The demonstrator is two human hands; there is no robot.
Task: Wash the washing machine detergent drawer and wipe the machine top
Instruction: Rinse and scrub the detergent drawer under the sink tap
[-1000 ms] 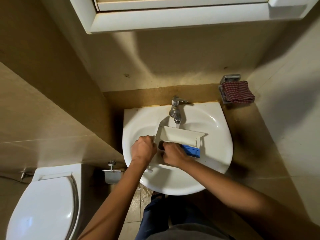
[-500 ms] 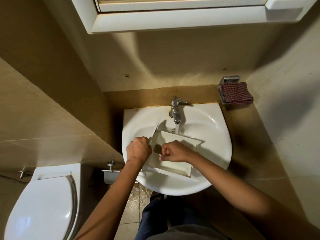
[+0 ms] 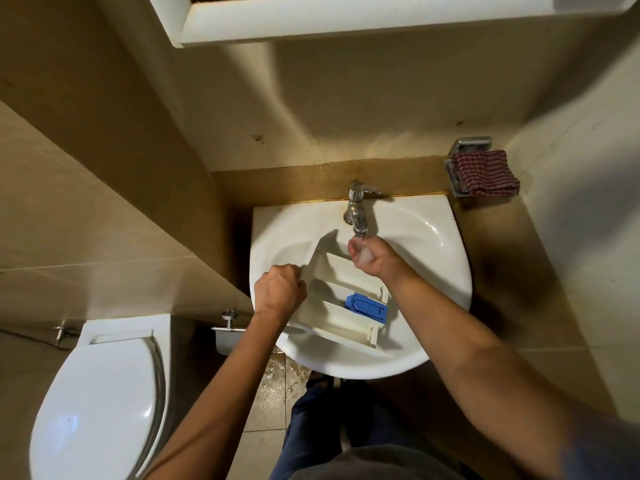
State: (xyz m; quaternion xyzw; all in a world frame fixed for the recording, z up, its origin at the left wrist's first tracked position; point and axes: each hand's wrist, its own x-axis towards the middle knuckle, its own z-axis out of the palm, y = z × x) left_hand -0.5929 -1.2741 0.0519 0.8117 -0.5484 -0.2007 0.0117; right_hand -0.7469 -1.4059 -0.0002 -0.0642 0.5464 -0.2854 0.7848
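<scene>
The white detergent drawer (image 3: 341,299) lies tilted in the white sink (image 3: 436,244), its blue insert (image 3: 366,307) showing near its right end. My left hand (image 3: 280,292) grips the drawer's left edge with curled fingers. My right hand (image 3: 371,255) is held cupped under the running tap (image 3: 358,213), above the drawer's far side, with water falling into it; it holds nothing that I can see.
A red checked cloth (image 3: 485,173) lies on a metal wall holder right of the sink. A white toilet (image 3: 100,400) with its lid down stands at lower left. A white cabinet (image 3: 346,19) hangs overhead. The floor tiles below the sink are wet.
My right hand left the inside of the drawer and rose to the tap's stream. The drawer has tipped so that its blue insert shows again. My left hand keeps its grip.
</scene>
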